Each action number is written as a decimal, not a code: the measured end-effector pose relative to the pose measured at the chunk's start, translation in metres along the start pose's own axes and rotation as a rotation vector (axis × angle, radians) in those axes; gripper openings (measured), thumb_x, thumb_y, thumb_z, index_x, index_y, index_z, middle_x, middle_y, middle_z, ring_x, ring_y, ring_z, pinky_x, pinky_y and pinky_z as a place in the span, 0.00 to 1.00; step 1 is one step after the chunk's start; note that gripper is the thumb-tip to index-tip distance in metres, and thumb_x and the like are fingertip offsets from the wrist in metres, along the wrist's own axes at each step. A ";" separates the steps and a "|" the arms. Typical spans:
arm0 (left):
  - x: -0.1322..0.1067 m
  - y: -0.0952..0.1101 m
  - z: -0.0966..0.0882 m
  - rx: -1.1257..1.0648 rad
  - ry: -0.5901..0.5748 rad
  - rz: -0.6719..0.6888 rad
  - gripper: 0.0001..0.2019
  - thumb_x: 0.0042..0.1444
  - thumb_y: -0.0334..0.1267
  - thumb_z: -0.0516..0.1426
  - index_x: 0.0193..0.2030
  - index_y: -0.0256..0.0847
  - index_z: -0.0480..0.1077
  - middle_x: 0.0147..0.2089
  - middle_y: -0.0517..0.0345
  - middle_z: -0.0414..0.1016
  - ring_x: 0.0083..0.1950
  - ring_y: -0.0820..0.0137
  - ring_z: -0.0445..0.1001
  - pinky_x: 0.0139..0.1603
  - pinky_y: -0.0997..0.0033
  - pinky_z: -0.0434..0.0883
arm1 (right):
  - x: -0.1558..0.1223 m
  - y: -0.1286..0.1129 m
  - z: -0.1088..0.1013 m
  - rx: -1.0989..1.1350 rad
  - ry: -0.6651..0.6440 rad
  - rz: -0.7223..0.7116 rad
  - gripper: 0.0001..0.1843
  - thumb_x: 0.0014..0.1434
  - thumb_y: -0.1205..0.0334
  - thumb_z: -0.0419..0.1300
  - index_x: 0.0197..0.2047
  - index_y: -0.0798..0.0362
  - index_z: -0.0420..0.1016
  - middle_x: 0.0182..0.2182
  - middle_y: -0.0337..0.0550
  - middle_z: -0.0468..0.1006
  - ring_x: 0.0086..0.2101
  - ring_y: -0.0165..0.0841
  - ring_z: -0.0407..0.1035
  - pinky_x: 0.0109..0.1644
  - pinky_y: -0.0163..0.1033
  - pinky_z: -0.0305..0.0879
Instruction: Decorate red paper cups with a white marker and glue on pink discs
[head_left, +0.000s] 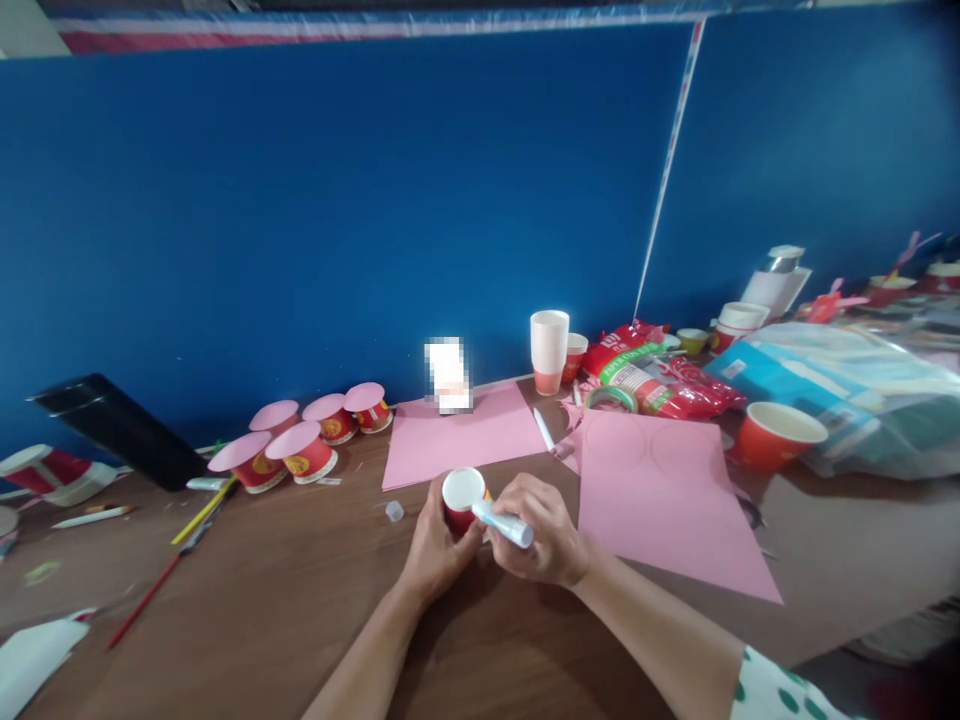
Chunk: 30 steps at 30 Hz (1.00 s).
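In front of me my left hand (435, 540) wraps around a small red paper cup (463, 487), which stands upside down with its white base facing up. My right hand (541, 530) grips a white glue stick (506, 524), tilted so that its tip meets the right edge of the cup's base. A small translucent cap (394, 511) lies on the table just left of the cup. Further left stand several upturned red cups topped with pink paper discs (304, 438).
Pink paper sheets (660, 500) lie on the brown table (247, 620). Stacked paper cups (550, 345), a red bag (660, 375), an orange cup (776, 440) and a plastic bag (847, 390) stand right. A black bottle (120, 430) and paintbrush (150, 595) lie left. A blue partition (337, 200) rises behind.
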<state>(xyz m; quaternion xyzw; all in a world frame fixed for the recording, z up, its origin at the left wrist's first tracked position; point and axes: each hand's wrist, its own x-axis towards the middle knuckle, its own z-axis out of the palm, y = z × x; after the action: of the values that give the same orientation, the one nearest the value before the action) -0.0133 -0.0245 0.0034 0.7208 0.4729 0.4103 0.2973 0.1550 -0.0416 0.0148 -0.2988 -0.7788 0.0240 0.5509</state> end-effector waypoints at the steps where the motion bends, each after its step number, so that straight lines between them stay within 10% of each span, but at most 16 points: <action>1: 0.000 0.000 0.000 -0.001 0.002 -0.001 0.24 0.47 0.37 0.58 0.51 0.39 0.58 0.45 0.52 0.71 0.45 0.64 0.71 0.48 0.62 0.67 | -0.001 0.001 0.001 0.003 -0.028 -0.044 0.12 0.49 0.71 0.57 0.37 0.48 0.66 0.28 0.42 0.74 0.30 0.35 0.67 0.35 0.41 0.65; 10: 0.000 0.000 -0.002 -0.016 -0.002 -0.021 0.24 0.49 0.39 0.58 0.52 0.39 0.57 0.47 0.50 0.70 0.47 0.63 0.70 0.50 0.59 0.66 | 0.002 0.009 0.000 -0.003 0.033 0.022 0.09 0.51 0.70 0.56 0.37 0.50 0.67 0.29 0.43 0.73 0.31 0.35 0.67 0.36 0.41 0.65; 20: 0.000 0.002 0.001 0.003 0.002 -0.006 0.25 0.45 0.33 0.58 0.52 0.39 0.58 0.49 0.50 0.69 0.51 0.61 0.68 0.54 0.58 0.64 | 0.014 0.010 0.000 0.321 0.263 0.659 0.05 0.54 0.61 0.57 0.33 0.53 0.68 0.26 0.38 0.70 0.26 0.29 0.64 0.28 0.32 0.61; 30: 0.002 -0.002 0.004 0.071 0.055 0.011 0.23 0.45 0.40 0.60 0.49 0.40 0.62 0.47 0.51 0.69 0.49 0.62 0.69 0.50 0.60 0.66 | 0.010 0.015 0.000 0.301 0.184 0.640 0.03 0.58 0.62 0.54 0.34 0.52 0.67 0.25 0.35 0.67 0.26 0.27 0.61 0.31 0.32 0.59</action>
<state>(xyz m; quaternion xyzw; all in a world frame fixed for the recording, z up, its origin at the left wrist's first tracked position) -0.0108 -0.0223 0.0004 0.7221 0.4911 0.4144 0.2562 0.1592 -0.0244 0.0173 -0.4437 -0.5808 0.2826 0.6212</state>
